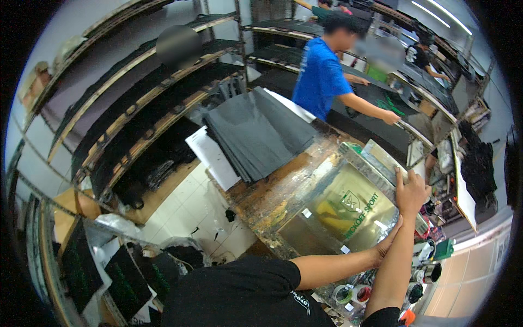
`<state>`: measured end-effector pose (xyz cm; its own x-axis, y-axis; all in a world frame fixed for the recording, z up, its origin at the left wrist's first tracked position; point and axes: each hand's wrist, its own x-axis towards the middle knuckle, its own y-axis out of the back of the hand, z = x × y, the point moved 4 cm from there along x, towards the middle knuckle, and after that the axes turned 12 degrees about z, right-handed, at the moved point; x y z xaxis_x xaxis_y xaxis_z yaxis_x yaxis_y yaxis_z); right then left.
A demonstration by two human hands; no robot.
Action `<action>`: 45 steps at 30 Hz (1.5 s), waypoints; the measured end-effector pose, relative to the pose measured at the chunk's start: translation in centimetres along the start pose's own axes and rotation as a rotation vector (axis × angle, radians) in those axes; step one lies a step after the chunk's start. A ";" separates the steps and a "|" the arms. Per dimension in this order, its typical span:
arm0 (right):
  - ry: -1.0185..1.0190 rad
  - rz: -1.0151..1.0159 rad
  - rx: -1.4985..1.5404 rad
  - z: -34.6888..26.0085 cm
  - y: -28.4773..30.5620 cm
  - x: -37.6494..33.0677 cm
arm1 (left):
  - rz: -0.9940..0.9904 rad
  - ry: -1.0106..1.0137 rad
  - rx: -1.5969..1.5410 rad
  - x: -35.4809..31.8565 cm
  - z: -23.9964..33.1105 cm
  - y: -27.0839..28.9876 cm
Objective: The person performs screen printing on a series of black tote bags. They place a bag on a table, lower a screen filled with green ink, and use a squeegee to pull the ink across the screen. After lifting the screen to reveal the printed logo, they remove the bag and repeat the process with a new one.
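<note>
A printing screen (pixel 357 204) lies on the paint-stained worktable, its see-through mesh carrying green lettering and a shield emblem. My right hand (pixel 413 192) is at the screen's right side, fingers closed over the end of a pale, flat bar that looks like a squeegee (pixel 383 158). The bar lies along the frame's far right edge. My left hand (pixel 385 248) is by the screen's near right corner, partly behind my right forearm. Most of its fingers are hidden, so its grip does not show.
Dark flat sheets (pixel 256 131) are stacked on the worktable (pixel 267 204), beyond the screen. Open ink pots (pixel 362 294) stand near my forearms. Racks (pixel 147 109) of dark pieces line the left. A person in blue (pixel 321 73) handles a dark sheet (pixel 381 101) at the back.
</note>
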<state>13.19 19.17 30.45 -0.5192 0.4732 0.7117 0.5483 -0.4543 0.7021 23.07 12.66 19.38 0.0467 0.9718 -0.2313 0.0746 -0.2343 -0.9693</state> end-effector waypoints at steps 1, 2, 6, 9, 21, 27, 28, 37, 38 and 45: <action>0.002 0.007 -0.002 0.1 0.0 -0.1 | 0.006 0.000 -0.010 -0.3 -0.4 -0.4; 0.013 0.013 0.000 0.1 -0.1 0.0 | 0.009 -0.008 -0.024 -0.6 -0.5 -0.7; 0.036 0.051 0.002 0.1 -0.7 -0.1 | 0.036 -0.099 0.010 0.3 -0.3 -0.2; 0.023 0.012 -0.023 0.4 -0.8 -0.3 | 0.041 -0.113 0.042 0.2 -0.6 -0.4; 0.004 -0.030 -0.062 1.2 -1.3 -0.6 | 0.031 -0.108 0.505 -3.9 1.8 -0.2; -0.007 -0.048 -0.148 2.7 -2.8 -0.9 | 0.131 -0.985 1.933 -16.9 18.2 8.3; -0.009 -0.043 -0.143 2.7 -3.0 -1.0 | 0.125 -1.315 2.008 -20.1 22.2 9.0; 0.021 0.106 -0.082 1.7 -2.2 -0.4 | 1.333 -0.837 2.946 -30.3 41.3 16.1; 0.000 0.074 -0.057 1.9 -2.3 -0.4 | 1.321 -0.857 2.966 -30.0 41.5 16.6; -0.006 0.090 -0.051 0.4 -0.9 -0.3 | 1.147 -1.198 2.610 -30.6 42.0 16.0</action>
<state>13.14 19.74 29.55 -0.4652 0.4336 0.7717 0.5581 -0.5331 0.6359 -19.02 -19.66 7.48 -0.6700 0.5800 0.4634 0.1607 -0.4961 0.8533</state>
